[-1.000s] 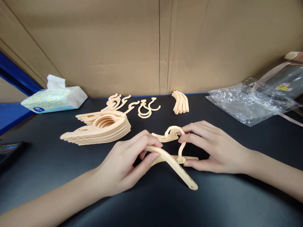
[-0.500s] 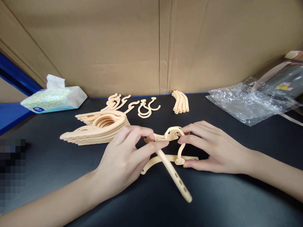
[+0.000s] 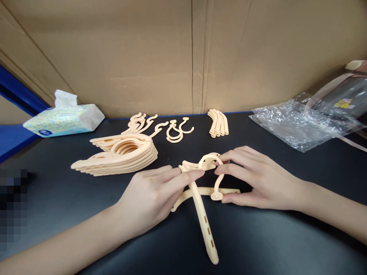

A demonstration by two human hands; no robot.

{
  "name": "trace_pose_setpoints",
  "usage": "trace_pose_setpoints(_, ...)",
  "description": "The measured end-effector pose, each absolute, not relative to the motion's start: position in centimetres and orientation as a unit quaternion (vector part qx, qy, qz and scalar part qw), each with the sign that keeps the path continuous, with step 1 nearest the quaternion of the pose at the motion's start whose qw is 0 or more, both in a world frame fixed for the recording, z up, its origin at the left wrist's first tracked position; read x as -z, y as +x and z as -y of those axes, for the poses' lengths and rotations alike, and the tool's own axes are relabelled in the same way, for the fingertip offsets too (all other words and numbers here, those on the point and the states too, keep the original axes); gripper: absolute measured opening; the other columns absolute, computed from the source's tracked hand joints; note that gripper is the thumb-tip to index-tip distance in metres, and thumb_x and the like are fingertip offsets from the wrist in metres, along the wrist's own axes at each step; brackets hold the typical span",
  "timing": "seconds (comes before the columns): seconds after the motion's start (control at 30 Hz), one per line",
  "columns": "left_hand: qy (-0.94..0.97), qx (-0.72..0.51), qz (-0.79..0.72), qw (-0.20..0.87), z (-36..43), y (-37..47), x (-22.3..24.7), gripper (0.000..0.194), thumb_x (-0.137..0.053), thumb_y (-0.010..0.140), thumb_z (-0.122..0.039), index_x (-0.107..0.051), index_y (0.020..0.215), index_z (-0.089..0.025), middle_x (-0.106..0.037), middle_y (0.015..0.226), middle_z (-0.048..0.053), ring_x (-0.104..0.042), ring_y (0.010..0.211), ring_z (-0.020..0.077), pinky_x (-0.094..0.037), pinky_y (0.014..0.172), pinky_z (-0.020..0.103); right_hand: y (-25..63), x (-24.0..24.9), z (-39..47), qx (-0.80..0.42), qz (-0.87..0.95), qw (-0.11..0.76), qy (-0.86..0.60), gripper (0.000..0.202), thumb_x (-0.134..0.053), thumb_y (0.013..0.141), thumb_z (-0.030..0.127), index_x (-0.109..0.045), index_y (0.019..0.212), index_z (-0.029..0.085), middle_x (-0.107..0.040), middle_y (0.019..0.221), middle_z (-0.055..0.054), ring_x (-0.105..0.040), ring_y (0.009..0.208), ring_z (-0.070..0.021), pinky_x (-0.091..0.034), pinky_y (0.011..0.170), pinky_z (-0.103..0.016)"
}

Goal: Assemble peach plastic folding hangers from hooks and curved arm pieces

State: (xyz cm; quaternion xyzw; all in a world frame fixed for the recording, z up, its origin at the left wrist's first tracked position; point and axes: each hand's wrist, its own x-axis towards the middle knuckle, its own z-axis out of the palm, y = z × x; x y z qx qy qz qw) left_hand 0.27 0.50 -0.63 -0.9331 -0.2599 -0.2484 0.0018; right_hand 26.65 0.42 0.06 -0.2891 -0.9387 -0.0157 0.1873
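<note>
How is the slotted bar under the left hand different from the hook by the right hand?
The slotted bar is long and nearly straight; the hook curls round.
The bar shows three slots along its near part, while the hook shows none and has a round cap at its near end.
The left hand holds the bar; the right hand's fingers touch the hook.
Both are pale cream.

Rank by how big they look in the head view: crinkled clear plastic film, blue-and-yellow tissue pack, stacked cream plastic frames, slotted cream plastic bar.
1. Clear plastic film
2. Tissue pack and stacked cream frames: too alike to rank
3. Slotted cream bar, partly covered by the left hand
</note>
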Motion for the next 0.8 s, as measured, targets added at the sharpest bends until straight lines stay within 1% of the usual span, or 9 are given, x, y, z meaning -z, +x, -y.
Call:
trace_pose_setpoints(0.17, -0.943, 0.211, 0.255, -0.028, -0.5, 0.3, 0.0, 0.036, -0.036, 0.094, -0.013, -0.048, 0.127, -0.023, -0.053, 0.089, 0.004, -0.052, 0.08, 0.0125, -0.04, 0.06, 0.018, 26.6, 0.1, -0.4, 0.01, 0.939, 0.185, -0.291, 0.035, -0.054, 0.084, 0.048, -0.056, 0.103, 0.018, -0.058, 0.105, -0.009, -0.054, 0.093, -0.0192, -0.042, 0.083, -0.035)
trace_pose_setpoints(0.37, -0.944, 0.212, 0.239, -0.081, -0.4, 0.1, -0.4, 0.048, -0.028, 0.086, -0.005, -0.044, 0.129, -0.019, -0.05, 0.095, 0.005, -0.05, 0.081, 0.0135, -0.043, 0.068, 0.022, 26.5, 0.1, -0.4, 0.014, 0.939, 0.185, -0.291, 0.035, -0.054, 0.084, 0.048, -0.056, 0.103, 0.019, -0.059, 0.105, -0.008, -0.054, 0.093, -0.0191, -0.041, 0.084, -0.036)
trace_pose_setpoints(0.43, -0.942, 0.222, 0.233, -0.093, -0.3, 0.2, -0.5, 0.048, -0.029, 0.085, -0.008, -0.043, 0.129, -0.019, -0.05, 0.095, 0.005, -0.05, 0.08, 0.0139, -0.044, 0.068, 0.024, 26.5, 0.0, -0.4, 0.013, 0.939, 0.183, -0.291, 0.035, -0.054, 0.085, 0.048, -0.057, 0.103, 0.019, -0.059, 0.105, -0.008, -0.054, 0.093, -0.0193, -0.041, 0.084, -0.036)
trace_pose_setpoints(0.6, -0.933, 0.238, 0.245, -0.11, -0.3, 0.4, -0.4, 0.042, -0.044, 0.087, -0.019, -0.046, 0.128, -0.02, -0.05, 0.089, 0.004, -0.05, 0.079, 0.014, -0.044, 0.066, 0.023, 26.5, 0.0, -0.4, 0.007, 0.938, 0.185, -0.294, 0.033, -0.053, 0.085, 0.048, -0.057, 0.1, 0.019, -0.06, 0.101, -0.007, -0.056, 0.09, -0.0186, -0.04, 0.084, -0.035)
trace_pose_setpoints(0.7, -0.928, 0.233, 0.265, -0.117, -0.4, 0.4, -0.4, 0.04, -0.046, 0.088, -0.02, -0.047, 0.128, -0.023, -0.051, 0.089, 0.003, -0.05, 0.075, 0.0124, -0.044, 0.065, 0.022, 26.5, 0.0, -0.4, 0.004, 0.937, 0.181, -0.297, 0.032, -0.052, 0.085, 0.049, -0.058, 0.097, 0.019, -0.061, 0.098, -0.007, -0.056, 0.088, -0.018, -0.04, 0.083, -0.035)
trace_pose_setpoints(0.8, -0.929, 0.227, 0.261, -0.129, -0.4, 0.4, -0.4, 0.041, -0.046, 0.088, -0.019, -0.045, 0.13, -0.023, -0.052, 0.091, 0.003, -0.052, 0.076, 0.0119, -0.045, 0.066, 0.021, 26.4, -0.1, -0.4, 0.007, 0.934, 0.182, -0.307, 0.038, -0.053, 0.082, 0.055, -0.059, 0.093, 0.018, -0.061, 0.092, -0.006, -0.056, 0.084, -0.0182, -0.04, 0.08, -0.035)
